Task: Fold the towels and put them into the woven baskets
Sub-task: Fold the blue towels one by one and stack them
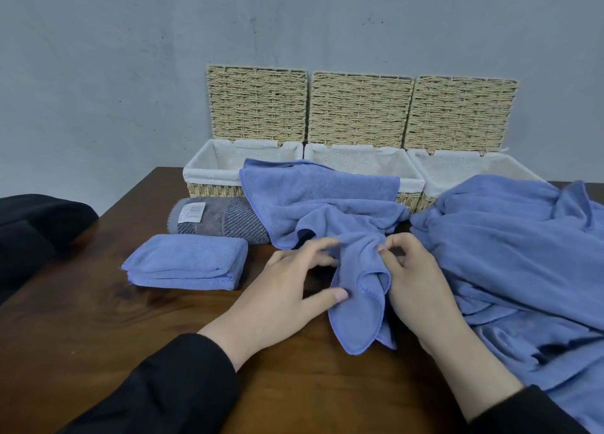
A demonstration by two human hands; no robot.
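A crumpled blue towel (327,201) lies across the middle of the dark wooden table (130,322), its far edge draped over the rim of the woven baskets. My left hand (287,289) and my right hand (415,280) pinch the bunched near end of this towel from either side. A neatly folded blue towel (189,260) sits to the left. Behind it lies a folded grey patterned towel (225,221) with a white label. Three woven baskets stand at the back with white liners and lids raised: left (202,172), middle (359,162), right (457,168).
A heap of blue towels (523,253) covers the right side of the table and spills toward the front edge. A dark cloth-covered object (36,227) sits off the table's left corner. A grey wall rises just behind the baskets.
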